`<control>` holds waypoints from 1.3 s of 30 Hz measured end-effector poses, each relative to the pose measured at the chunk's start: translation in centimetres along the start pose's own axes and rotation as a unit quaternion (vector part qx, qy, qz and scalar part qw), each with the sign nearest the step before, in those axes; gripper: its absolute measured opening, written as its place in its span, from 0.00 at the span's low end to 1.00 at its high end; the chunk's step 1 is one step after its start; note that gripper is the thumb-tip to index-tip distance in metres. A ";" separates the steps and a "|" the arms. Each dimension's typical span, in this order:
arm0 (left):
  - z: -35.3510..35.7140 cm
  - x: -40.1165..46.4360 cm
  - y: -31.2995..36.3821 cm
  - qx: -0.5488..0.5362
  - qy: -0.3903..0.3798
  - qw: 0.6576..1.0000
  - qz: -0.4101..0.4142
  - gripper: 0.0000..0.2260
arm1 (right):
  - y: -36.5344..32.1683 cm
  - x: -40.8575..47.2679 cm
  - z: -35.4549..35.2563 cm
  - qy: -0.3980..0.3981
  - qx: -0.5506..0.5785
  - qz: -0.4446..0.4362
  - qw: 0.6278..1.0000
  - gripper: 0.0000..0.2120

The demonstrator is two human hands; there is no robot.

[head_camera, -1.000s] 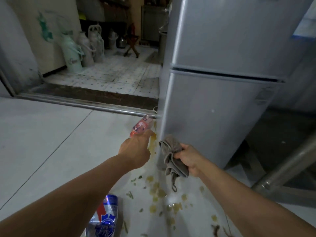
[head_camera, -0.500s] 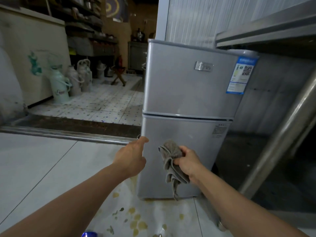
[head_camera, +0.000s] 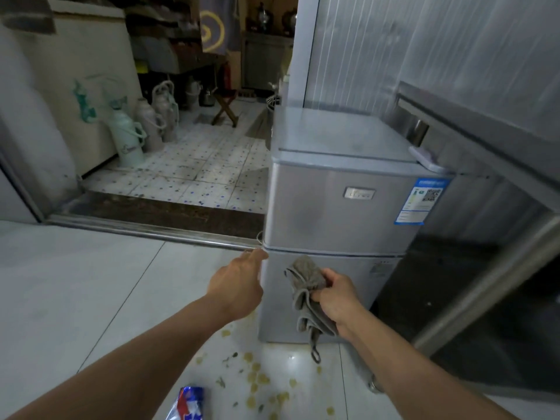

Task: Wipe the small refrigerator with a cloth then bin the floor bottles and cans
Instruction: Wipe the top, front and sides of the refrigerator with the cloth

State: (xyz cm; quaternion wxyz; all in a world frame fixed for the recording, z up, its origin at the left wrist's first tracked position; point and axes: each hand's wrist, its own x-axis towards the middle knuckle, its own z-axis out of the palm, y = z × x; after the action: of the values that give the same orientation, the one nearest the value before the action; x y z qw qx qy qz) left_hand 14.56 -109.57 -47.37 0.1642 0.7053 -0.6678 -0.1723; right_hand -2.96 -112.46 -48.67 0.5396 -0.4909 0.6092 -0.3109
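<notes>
Here the right hand [head_camera: 336,294] grips a grey cloth [head_camera: 306,277] against the small refrigerator [head_camera: 333,213], left hand [head_camera: 239,281] loosely open, empty.

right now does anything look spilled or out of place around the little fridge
Yes. Yellowish splotches and bits of green debris are scattered on the floor in front of the small refrigerator, and a crushed blue can lies there too. The right hand holds the cloth.

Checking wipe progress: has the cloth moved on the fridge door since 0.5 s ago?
No. The cloth, bunched in the right hand, sits just under the door seam of the fridge, as before.
</notes>
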 end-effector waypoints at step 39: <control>-17.3 14.4 17.0 0.000 -0.095 0.995 0.040 0.27 | -24.0 8.0 -15.0 0.216 -0.372 -0.117 0.895 0.22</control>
State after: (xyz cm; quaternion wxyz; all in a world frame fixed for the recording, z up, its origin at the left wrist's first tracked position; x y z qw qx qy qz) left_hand 8.25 -124.81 -24.51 0.1065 0.6582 -0.7084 -0.2316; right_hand -10.57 -130.00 -26.34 0.1323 -0.6443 0.7201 -0.2209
